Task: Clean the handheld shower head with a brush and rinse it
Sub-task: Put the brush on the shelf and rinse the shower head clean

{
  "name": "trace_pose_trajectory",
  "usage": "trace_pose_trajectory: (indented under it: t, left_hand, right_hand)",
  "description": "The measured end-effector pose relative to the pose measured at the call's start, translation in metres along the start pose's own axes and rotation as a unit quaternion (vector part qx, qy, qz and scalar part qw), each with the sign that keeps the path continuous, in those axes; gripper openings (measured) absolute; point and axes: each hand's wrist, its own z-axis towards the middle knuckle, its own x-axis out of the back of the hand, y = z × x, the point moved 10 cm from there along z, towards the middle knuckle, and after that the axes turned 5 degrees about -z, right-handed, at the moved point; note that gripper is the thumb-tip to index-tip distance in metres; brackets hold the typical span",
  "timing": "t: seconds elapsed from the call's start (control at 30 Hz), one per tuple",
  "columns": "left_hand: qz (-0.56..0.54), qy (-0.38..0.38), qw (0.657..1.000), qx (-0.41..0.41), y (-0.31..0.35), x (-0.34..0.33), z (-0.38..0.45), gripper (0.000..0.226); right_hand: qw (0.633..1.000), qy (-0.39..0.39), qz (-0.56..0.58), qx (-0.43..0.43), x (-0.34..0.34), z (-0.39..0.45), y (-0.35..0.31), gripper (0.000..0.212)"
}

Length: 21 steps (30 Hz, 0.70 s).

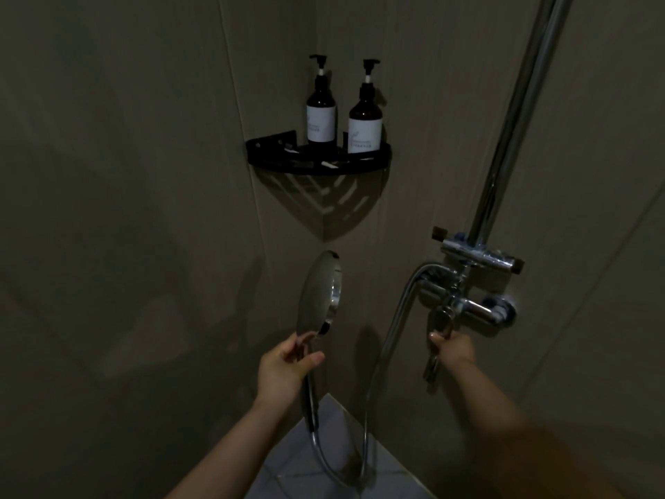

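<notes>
My left hand (286, 370) grips the handle of the chrome handheld shower head (318, 293) and holds it upright, its round face turned toward the corner. Its metal hose (385, 347) loops down from the handle and up to the wall mixer. My right hand (454, 349) grips the faucet lever (440, 324) that hangs below the chrome mixer valve (475, 307) on the right wall. No brush is in view. No water shows at the head.
A black corner shelf (318, 163) carries two amber pump bottles (322, 102) (365, 109) above the shower head. A chrome riser pipe (518, 113) climbs from the mixer. Light floor tiles (316, 459) show at the bottom. The room is dim.
</notes>
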Motion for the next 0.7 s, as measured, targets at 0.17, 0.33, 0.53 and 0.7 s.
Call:
trace_pose_trajectory:
  t: [0.17, 0.33, 0.53, 0.7]
  left_hand:
    - [-0.015, 0.026, 1.000, -0.003, -0.003, 0.013, -0.002, 0.049]
    - [-0.040, 0.029, 0.999, 0.000, -0.003, 0.019, -0.004, 0.048]
    - [-0.038, 0.029, 0.999, 0.013, -0.003, 0.016, -0.006, 0.055]
    - [-0.031, 0.025, 0.999, 0.018, -0.003, 0.013, -0.005, 0.059]
  right_hand:
    - [1.000, -0.003, -0.006, 0.002, 0.000, -0.001, -0.002, 0.024]
    - [0.999, -0.021, -0.025, -0.001, -0.002, 0.004, -0.001, 0.026]
    - [0.999, -0.030, -0.029, -0.011, -0.002, 0.005, 0.001, 0.015]
    - [0.999, -0.025, -0.035, -0.002, 0.000, 0.007, 0.001, 0.023]
